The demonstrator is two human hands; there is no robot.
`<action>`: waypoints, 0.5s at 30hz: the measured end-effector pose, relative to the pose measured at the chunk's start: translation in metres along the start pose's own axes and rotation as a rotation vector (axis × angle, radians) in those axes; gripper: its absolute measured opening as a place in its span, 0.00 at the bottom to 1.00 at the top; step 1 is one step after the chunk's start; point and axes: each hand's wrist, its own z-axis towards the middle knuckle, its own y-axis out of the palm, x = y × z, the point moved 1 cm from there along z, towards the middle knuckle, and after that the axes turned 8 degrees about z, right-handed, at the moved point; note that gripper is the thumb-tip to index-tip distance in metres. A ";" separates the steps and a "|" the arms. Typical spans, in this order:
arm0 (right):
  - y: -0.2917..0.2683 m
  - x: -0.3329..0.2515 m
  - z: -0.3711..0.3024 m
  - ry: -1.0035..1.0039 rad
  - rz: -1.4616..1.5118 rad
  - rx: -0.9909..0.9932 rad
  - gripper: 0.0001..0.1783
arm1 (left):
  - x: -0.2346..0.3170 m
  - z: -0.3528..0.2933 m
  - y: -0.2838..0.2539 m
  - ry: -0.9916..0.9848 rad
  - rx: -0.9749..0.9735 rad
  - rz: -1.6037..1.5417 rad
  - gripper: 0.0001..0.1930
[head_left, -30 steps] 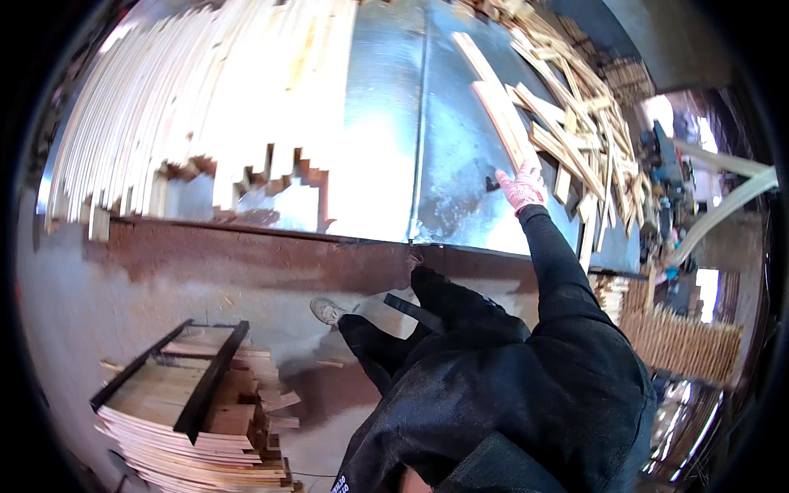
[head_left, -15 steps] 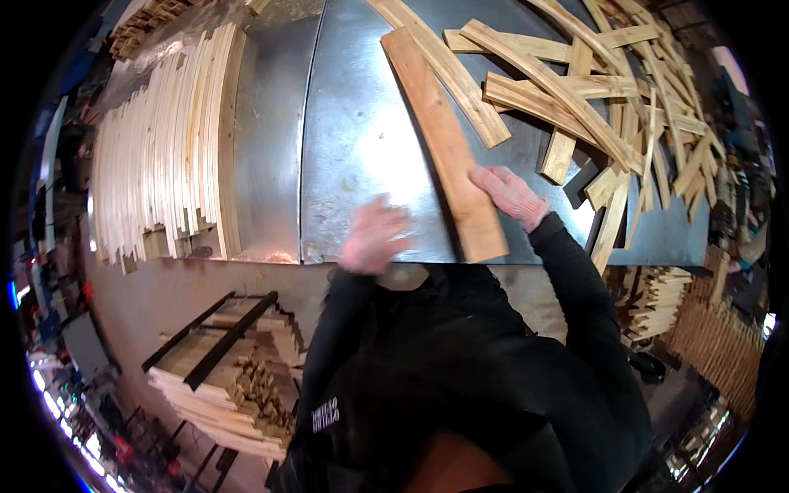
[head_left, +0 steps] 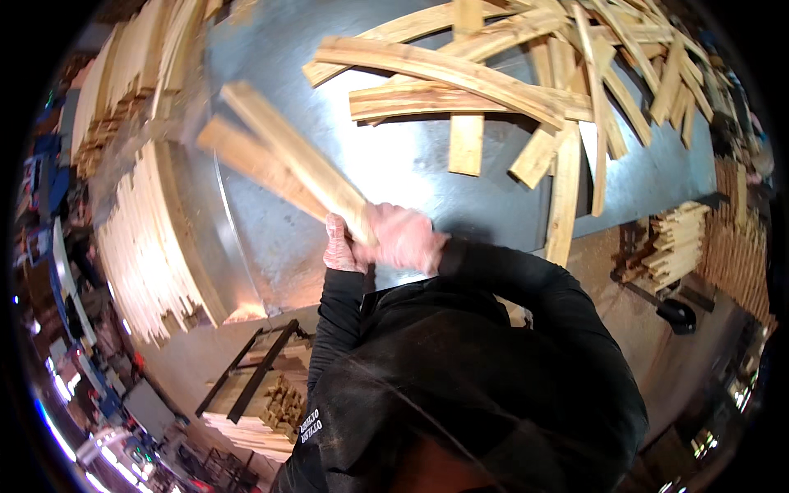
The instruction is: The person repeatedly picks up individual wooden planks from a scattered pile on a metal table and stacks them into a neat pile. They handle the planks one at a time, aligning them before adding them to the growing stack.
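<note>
Head view: two pale boards are up in the hands, left of centre in the frame, both slanting from the upper left down toward the middle. Long axes are close but not parallel – the upper board (head_left: 300, 160) runs a bit steeper than the lower board (head_left: 259, 168), so they fan apart at the far ends, which are motion-blurred.

The right hand (head_left: 404, 238), in a pinkish glove, comes across from the right with its elbow bent and is wrapped round the upper board's near end. The left hand (head_left: 341, 246) points straight up the frame, thumb raised against the lower board's near end; its fingers are mostly hidden, so can't tell how tightly it's closed.

Behind all that is a shiny metal table (head_left: 275, 238). A messy heap of boards (head_left: 448, 70) sprawls across the upper right, with bare metal between it and the held pair. Over on the left there's a tidy row of boards (head_left: 156, 246) – near the lower one's far end in the frame. Dark bars (head_left: 263, 370) lie on a wood stack (head_left: 255, 423) at lower left.
</note>
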 end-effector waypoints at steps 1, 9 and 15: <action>0.009 0.010 -0.010 -0.035 -0.370 -0.101 0.48 | -0.001 0.003 0.009 0.039 0.009 0.129 0.25; -0.221 0.119 0.020 0.288 -0.660 0.540 0.51 | -0.022 0.013 0.034 0.030 0.087 0.193 0.23; -0.057 0.005 -0.006 0.261 -0.324 0.082 0.43 | -0.044 0.004 0.049 -0.064 -0.417 -0.265 0.30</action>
